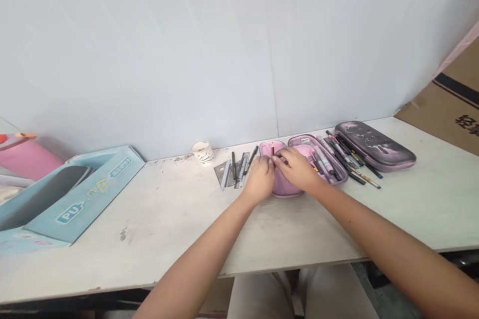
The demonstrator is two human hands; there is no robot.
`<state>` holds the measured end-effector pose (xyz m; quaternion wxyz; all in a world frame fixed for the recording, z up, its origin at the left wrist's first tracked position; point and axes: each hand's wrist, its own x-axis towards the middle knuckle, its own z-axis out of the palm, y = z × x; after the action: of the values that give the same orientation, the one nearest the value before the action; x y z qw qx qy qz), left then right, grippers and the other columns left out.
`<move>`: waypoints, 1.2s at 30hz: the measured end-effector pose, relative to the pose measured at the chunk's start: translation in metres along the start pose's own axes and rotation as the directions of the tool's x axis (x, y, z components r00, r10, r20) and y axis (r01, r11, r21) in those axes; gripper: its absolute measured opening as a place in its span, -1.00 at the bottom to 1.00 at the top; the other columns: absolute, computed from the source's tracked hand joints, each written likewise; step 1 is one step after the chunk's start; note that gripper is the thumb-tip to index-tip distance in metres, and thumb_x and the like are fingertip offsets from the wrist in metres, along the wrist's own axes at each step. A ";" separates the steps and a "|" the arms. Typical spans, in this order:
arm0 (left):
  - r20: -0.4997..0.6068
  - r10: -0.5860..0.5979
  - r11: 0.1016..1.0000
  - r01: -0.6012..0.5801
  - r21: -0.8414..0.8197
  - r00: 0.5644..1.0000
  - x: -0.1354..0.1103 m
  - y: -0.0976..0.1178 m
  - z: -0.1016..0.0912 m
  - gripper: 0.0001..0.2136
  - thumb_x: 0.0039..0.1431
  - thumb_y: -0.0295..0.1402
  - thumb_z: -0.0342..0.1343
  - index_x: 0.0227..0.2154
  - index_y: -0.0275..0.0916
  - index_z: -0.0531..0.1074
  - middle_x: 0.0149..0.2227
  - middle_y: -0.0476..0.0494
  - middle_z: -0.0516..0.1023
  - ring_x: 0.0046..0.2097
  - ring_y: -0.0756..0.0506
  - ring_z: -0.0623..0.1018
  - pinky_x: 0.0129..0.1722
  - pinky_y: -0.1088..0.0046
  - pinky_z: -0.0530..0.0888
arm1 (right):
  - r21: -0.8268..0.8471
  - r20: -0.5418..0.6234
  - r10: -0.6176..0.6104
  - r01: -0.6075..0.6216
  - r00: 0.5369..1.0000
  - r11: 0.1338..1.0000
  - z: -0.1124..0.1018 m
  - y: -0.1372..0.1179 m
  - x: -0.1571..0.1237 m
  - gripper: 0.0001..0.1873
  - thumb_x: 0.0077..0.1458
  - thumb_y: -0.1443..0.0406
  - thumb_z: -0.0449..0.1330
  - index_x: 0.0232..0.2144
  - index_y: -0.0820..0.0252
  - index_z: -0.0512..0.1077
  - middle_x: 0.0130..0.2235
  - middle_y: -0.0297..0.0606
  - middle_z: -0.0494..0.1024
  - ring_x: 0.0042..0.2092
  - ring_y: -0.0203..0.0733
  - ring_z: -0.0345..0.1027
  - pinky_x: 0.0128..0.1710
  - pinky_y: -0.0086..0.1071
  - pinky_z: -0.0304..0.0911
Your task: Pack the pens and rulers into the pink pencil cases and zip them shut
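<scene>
Left hand and right hand together pinch a slim red pencil over the left compartment of the open pink zip pencil case, apparently mid-insertion.

Left hand and right hand cover much of the pink case.

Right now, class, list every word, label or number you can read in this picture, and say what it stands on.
"PU": on the light blue box; the characters beside it are too blurred to read.
Black characters on the cardboard box: cut off by the frame edge, not readable.
Paper cup: markings too small to read.
</scene>
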<state>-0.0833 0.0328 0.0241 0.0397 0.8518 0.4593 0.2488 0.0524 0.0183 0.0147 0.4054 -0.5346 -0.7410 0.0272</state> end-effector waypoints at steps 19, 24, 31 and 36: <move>0.162 0.046 0.979 -0.077 0.187 0.986 0.025 0.063 0.051 -0.71 0.20 -0.40 -0.20 -0.08 -0.26 0.30 -0.10 -0.23 0.38 -0.04 -0.14 0.36 -0.04 0.27 0.31 | -0.464 -0.146 0.233 -0.274 0.962 0.842 -0.033 0.065 -0.041 -0.67 0.13 0.22 -0.06 -0.25 0.32 0.41 -0.22 0.04 0.45 -0.12 0.05 0.22 -0.03 -0.08 -0.03; 0.103 -0.017 0.992 0.004 0.125 0.995 0.007 0.027 0.024 -0.73 0.20 -0.39 -0.18 -0.12 -0.25 0.35 -0.11 -0.21 0.39 -0.02 -0.12 0.37 -0.01 0.27 0.31 | -0.516 -0.162 0.159 -0.221 0.974 0.827 -0.032 0.070 -0.049 -0.68 0.13 0.22 -0.05 -0.27 0.29 0.42 -0.24 0.02 0.46 -0.15 0.04 0.23 -0.08 -0.09 0.01; -0.032 -0.218 0.968 0.220 0.120 0.975 -0.023 -0.065 -0.019 -0.73 0.19 -0.41 -0.17 -0.14 -0.28 0.35 -0.12 -0.23 0.41 -0.04 -0.14 0.39 -0.03 0.26 0.32 | -0.616 -0.068 0.132 -0.146 0.989 0.774 -0.031 0.048 -0.038 -0.66 0.14 0.21 -0.08 -0.31 0.28 0.42 -0.24 0.00 0.43 -0.15 0.05 0.21 -0.17 -0.13 0.08; -0.125 -0.243 0.951 0.262 0.163 0.962 -0.047 -0.092 -0.021 -0.73 0.19 -0.44 -0.19 -0.11 -0.27 0.32 -0.12 -0.24 0.40 -0.04 -0.14 0.37 -0.04 0.26 0.30 | -0.588 0.096 0.002 0.055 0.995 0.807 0.008 -0.004 0.002 -0.68 0.13 0.25 -0.07 -0.29 0.29 0.44 -0.20 0.01 0.41 -0.10 0.03 0.17 -0.17 -0.19 0.10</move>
<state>-0.1848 0.0451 -0.0028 -0.0287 0.7721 0.5862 0.2435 0.0439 0.0210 0.0125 0.1851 -0.6219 -0.7380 -0.1853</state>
